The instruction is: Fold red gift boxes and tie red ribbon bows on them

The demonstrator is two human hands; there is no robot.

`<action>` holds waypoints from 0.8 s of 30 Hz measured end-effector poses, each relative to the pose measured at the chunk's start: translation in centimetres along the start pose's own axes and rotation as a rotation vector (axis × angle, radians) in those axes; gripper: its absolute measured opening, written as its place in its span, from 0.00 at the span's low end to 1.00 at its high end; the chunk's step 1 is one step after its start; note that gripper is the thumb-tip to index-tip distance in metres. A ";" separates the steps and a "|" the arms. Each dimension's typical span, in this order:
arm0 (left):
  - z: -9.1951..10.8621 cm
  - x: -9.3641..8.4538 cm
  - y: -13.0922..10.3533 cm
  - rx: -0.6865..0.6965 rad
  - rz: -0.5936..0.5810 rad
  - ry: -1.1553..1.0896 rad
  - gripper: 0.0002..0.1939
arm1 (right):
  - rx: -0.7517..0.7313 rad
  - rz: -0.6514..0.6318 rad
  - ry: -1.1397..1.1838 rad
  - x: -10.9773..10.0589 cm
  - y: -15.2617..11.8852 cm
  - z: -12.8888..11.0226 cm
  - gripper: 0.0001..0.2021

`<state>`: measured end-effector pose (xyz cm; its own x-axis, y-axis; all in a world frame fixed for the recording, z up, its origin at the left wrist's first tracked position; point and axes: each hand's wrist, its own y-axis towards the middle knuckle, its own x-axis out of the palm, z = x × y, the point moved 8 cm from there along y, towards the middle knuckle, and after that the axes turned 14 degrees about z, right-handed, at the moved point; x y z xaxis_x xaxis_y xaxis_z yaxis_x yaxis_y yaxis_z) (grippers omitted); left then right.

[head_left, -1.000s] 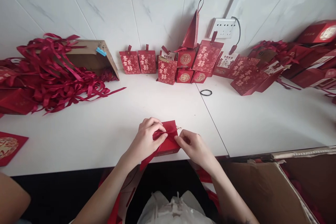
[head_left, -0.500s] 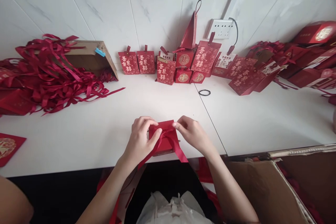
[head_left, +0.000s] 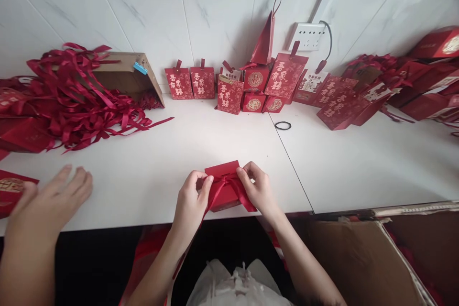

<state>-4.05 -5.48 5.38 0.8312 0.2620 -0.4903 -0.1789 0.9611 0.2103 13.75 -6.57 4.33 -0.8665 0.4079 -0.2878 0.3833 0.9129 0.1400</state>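
Here are the fingertips: the left hand has thumb and forefinger pinched together on the ribbon at one side of the knot, and the right hand pinches it at the other. Under them lies the red box, right at the near edge of the table. That ribbon looks soft, light and slippery, so a pinch close to the knot should hold best. The box looks like light, thin card, stiff along its edges but easy to dent, better steadied by its sides. And out on the left, well apart, a co-worker's hand spreads beside a red packet! Beyond, a black ring lies near the table seam, gift bags stand along the wall, and a ribbon heap spills from a tipped carton.
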 end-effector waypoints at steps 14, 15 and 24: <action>-2.0 0.9 -0.9 -0.194 0.147 -0.405 0.10 | 0.233 0.047 0.351 0.6 -0.4 2.8 0.21; -1.9 0.9 -0.8 -0.184 0.145 -0.416 0.11 | 0.267 0.013 0.378 0.8 -0.3 3.2 0.21; -2.7 1.5 -0.1 -0.353 -0.093 -0.489 0.14 | -0.431 0.012 -0.106 -3.0 -0.2 -2.8 0.24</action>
<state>-4.20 -4.96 2.31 0.9822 0.1853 -0.0302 -0.1877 0.9709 -0.1488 15.40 -8.00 7.85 -0.8164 0.4382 -0.3762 0.2057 0.8293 0.5196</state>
